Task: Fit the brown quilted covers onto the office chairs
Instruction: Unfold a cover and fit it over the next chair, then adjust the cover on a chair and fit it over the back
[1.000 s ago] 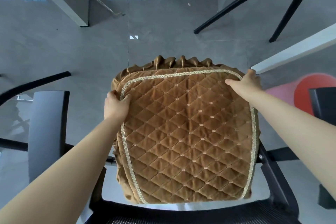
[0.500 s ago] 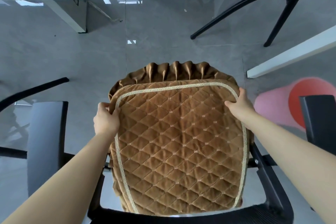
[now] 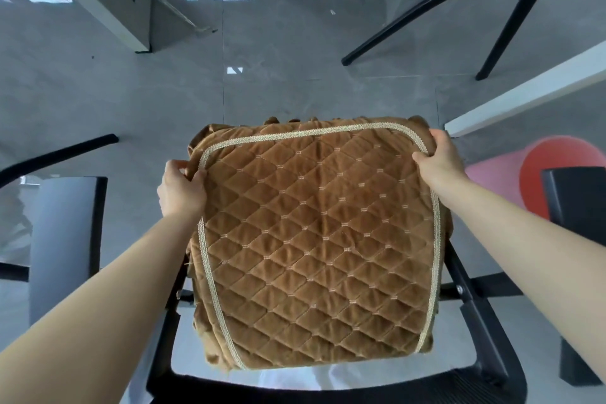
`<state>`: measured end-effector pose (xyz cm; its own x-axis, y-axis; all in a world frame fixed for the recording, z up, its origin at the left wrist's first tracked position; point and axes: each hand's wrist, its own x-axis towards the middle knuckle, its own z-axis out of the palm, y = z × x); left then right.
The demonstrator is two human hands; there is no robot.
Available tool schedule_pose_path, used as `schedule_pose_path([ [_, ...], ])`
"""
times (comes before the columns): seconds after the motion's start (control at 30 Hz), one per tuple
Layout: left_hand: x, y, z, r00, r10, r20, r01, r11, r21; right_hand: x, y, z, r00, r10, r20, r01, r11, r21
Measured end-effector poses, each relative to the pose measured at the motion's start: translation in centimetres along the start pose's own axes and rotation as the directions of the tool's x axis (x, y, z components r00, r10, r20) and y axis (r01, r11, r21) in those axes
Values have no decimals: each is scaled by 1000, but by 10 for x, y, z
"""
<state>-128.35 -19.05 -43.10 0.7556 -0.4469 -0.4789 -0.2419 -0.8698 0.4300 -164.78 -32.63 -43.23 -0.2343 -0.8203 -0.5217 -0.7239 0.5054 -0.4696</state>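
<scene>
Compared with half a second earlier, the gathered ruffle at the far edge of the brown diamond-quilted velvet cover (image 3: 314,239) is mostly drawn out of sight, and the far corners are pulled wider apart. The cover, edged with pale braided trim (image 3: 205,259), is spread over the seat of a black-framed office chair (image 3: 472,311), whose frame shows at both sides and below the near edge. The far left corner is pinched by the left hand (image 3: 181,188), fingers closed on the fabric just outside the trim. The far right corner is gripped by the right hand (image 3: 439,159), thumb laid on top and fingers curled under the edge. A grey armrest pad (image 3: 62,246) is seen to the left, and a pink and red round object (image 3: 524,174) to the right, on the grey tiled floor (image 3: 295,75).
</scene>
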Motion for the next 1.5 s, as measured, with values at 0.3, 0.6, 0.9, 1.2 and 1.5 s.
schedule_pose_path([
  [0.3, -5, -13, 1, 974, -29, 224, 25, 999, 24, -5, 12, 7, 992, 111, 60, -97, 975, -201],
  [0.6, -103, -30, -23, 951, -96, 295, 138, 982, -126, -100, 25, -13, 979, 46, 200, -2, 977, -214],
  [0.9, -241, -48, -129, 918, -123, 376, 322, 785, -529, -293, -18, -66, 884, -157, 440, 253, 953, -168],
  [1.2, -349, -140, -299, 997, -30, 68, 65, 792, -607, -477, -88, -75, 774, -394, 496, 482, 874, -59],
  [1.5, -411, -321, -424, 984, -97, -152, 5, 857, -515, -652, -134, 10, 616, -561, 553, 653, 757, 41],
])
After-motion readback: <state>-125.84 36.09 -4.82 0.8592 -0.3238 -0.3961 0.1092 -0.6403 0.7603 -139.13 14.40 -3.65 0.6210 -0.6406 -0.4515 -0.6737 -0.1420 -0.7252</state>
